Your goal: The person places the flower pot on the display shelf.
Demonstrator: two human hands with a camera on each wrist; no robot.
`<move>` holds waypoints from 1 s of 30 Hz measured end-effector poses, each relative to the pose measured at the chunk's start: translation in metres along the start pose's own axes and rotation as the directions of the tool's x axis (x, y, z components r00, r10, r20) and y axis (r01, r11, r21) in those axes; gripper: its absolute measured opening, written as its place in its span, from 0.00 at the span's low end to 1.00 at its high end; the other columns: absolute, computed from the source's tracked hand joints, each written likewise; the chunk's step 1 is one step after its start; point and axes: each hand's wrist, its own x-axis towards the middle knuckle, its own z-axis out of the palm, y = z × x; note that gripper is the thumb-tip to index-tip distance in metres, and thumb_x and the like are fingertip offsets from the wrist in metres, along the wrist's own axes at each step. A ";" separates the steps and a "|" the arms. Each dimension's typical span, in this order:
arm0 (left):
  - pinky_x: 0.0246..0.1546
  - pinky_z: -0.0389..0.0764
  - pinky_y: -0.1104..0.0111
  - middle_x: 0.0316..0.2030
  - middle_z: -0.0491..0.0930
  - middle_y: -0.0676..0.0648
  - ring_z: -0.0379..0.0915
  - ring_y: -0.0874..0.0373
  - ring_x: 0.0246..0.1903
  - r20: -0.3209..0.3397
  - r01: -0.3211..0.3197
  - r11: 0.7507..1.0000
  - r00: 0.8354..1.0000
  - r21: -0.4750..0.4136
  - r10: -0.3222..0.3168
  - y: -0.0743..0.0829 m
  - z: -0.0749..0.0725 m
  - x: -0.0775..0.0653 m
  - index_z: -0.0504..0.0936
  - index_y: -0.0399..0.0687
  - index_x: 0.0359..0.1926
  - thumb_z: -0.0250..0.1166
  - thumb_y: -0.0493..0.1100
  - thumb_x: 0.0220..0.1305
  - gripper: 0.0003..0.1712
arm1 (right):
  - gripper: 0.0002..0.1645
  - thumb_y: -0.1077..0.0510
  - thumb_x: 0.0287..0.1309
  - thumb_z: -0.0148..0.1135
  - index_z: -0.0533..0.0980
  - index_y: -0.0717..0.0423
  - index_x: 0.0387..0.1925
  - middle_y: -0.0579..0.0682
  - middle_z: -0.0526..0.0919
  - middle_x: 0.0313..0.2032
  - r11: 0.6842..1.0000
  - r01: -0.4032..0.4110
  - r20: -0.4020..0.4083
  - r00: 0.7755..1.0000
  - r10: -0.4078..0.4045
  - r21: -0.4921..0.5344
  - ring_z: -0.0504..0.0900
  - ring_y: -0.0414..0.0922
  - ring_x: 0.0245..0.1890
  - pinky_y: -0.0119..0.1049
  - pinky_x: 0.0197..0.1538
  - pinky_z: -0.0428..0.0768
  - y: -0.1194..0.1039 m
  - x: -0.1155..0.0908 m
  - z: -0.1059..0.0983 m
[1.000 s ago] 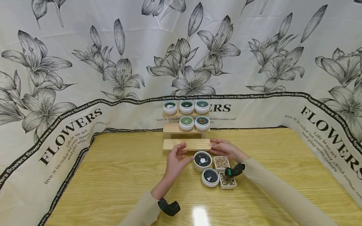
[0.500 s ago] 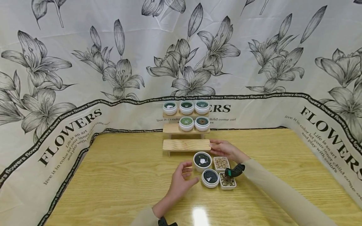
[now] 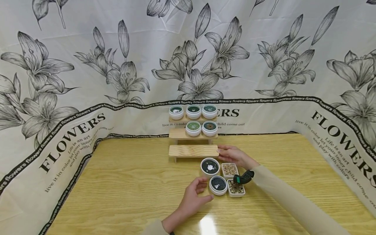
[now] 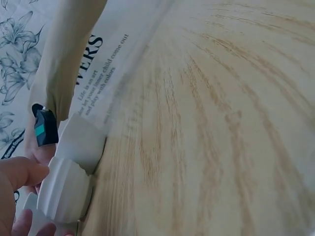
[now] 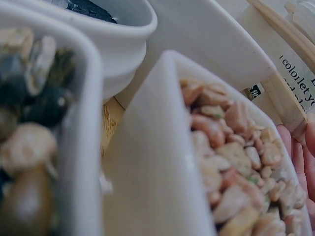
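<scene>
My left hand [image 3: 194,199], fingers and thumb spread, is right beside the smaller round white pot [image 3: 218,193] with a dark filling. In the left wrist view its thumb [image 4: 32,171] is close to the pot's ridged wall. My right hand [image 3: 235,156] holds the right end of the lowest board of a wooden step stand [image 3: 192,150], thumb and fingers at the board's end. A larger round white pot [image 3: 209,175], also dark inside, stands just in front of that board. Beside the pots are a square white dish [image 5: 142,172] of pinkish pebbles and another square dish [image 3: 236,195] of mixed stones.
White round pots with green or dark fillings stand on the stand's upper boards: three on the top, including one at left [image 3: 176,116], and two on the middle one [image 3: 174,133]. A flower-printed cloth [image 3: 132,119] hangs behind the wooden table [image 3: 123,182].
My left hand has left the lowest board and moved toward me and slightly right, to the smaller round pot. The right hand stays at the board's end.
</scene>
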 end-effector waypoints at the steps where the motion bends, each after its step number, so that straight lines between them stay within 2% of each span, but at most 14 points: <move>1: 0.55 0.78 0.61 0.55 0.76 0.38 0.74 0.43 0.53 0.009 -0.004 1.000 1.000 0.004 0.004 0.000 0.001 0.000 0.73 0.34 0.56 0.71 0.33 0.49 0.31 | 0.37 0.62 0.69 0.50 0.47 0.72 0.71 0.45 0.79 0.42 1.000 0.002 0.004 1.000 -0.002 0.000 0.81 0.32 0.38 0.25 0.48 0.82 0.000 0.000 0.000; 4: 0.56 0.78 0.59 0.56 0.76 0.38 0.74 0.44 0.54 0.027 -0.015 1.000 1.000 0.016 0.014 -0.002 0.004 -0.001 0.73 0.35 0.58 0.71 0.32 0.48 0.33 | 0.37 0.62 0.69 0.48 0.46 0.73 0.71 0.47 0.78 0.44 1.000 0.009 0.020 1.000 -0.009 -0.003 0.81 0.32 0.39 0.25 0.48 0.81 0.001 0.000 -0.001; 7: 0.57 0.77 0.59 0.56 0.76 0.39 0.73 0.44 0.55 0.035 -0.019 1.000 0.999 0.023 0.018 -0.003 0.005 0.000 0.72 0.36 0.59 0.72 0.32 0.48 0.34 | 0.37 0.62 0.70 0.47 0.45 0.73 0.71 0.60 0.75 0.54 1.000 0.021 0.035 0.999 -0.021 -0.022 0.80 0.32 0.40 0.25 0.50 0.81 0.001 -0.001 -0.001; 9: 0.57 0.77 0.60 0.56 0.76 0.39 0.73 0.45 0.55 0.038 -0.020 0.999 0.999 0.032 0.019 -0.003 0.007 0.002 0.72 0.36 0.59 0.72 0.33 0.48 0.35 | 0.37 0.62 0.70 0.47 0.44 0.73 0.71 0.64 0.70 0.59 0.999 0.024 0.041 0.999 -0.023 -0.030 0.80 0.32 0.41 0.26 0.52 0.80 0.001 -0.001 0.000; 11: 0.57 0.77 0.61 0.56 0.76 0.39 0.73 0.45 0.55 0.040 -0.021 0.999 0.999 0.033 0.020 -0.003 0.008 0.003 0.71 0.36 0.60 0.72 0.32 0.48 0.35 | 0.37 0.62 0.70 0.48 0.45 0.73 0.71 0.64 0.70 0.60 0.999 0.020 0.034 0.999 -0.019 -0.028 0.81 0.32 0.40 0.26 0.51 0.81 0.000 -0.002 0.000; 14: 0.57 0.77 0.63 0.56 0.76 0.38 0.73 0.45 0.54 0.040 -0.024 0.999 0.999 0.024 0.023 -0.003 0.009 0.005 0.71 0.35 0.60 0.73 0.32 0.46 0.36 | 0.37 0.62 0.70 0.48 0.45 0.72 0.71 0.58 0.73 0.55 1.000 0.016 0.030 0.999 -0.015 -0.022 0.81 0.32 0.39 0.26 0.50 0.81 -0.001 -0.003 0.001; 18: 0.56 0.78 0.65 0.54 0.75 0.38 0.74 0.45 0.53 0.037 -0.032 0.999 0.999 0.017 0.031 -0.002 0.011 0.007 0.71 0.34 0.59 0.73 0.30 0.44 0.37 | 0.37 0.62 0.70 0.48 0.45 0.72 0.71 0.55 0.75 0.53 1.000 0.017 0.027 0.999 -0.017 -0.026 0.81 0.32 0.39 0.25 0.50 0.81 -0.001 -0.003 0.001; 24: 0.51 0.80 0.66 0.49 0.73 0.42 0.74 0.52 0.48 0.047 -0.018 0.995 0.999 0.102 0.014 0.000 0.011 0.008 0.73 0.37 0.58 0.75 0.31 0.42 0.38 | 0.37 0.61 0.69 0.49 0.47 0.72 0.71 0.45 0.79 0.43 1.000 0.000 0.018 1.000 0.000 -0.011 0.81 0.32 0.38 0.25 0.48 0.81 -0.002 -0.001 0.002; 30: 0.51 0.79 0.71 0.51 0.75 0.41 0.73 0.52 0.50 0.109 -0.004 0.995 0.994 0.103 -0.007 0.002 0.009 0.011 0.70 0.34 0.60 0.75 0.30 0.41 0.40 | 0.37 0.62 0.69 0.48 0.46 0.73 0.71 0.48 0.78 0.46 1.000 0.025 0.041 0.999 -0.024 -0.008 0.81 0.32 0.39 0.25 0.50 0.81 -0.001 -0.003 0.001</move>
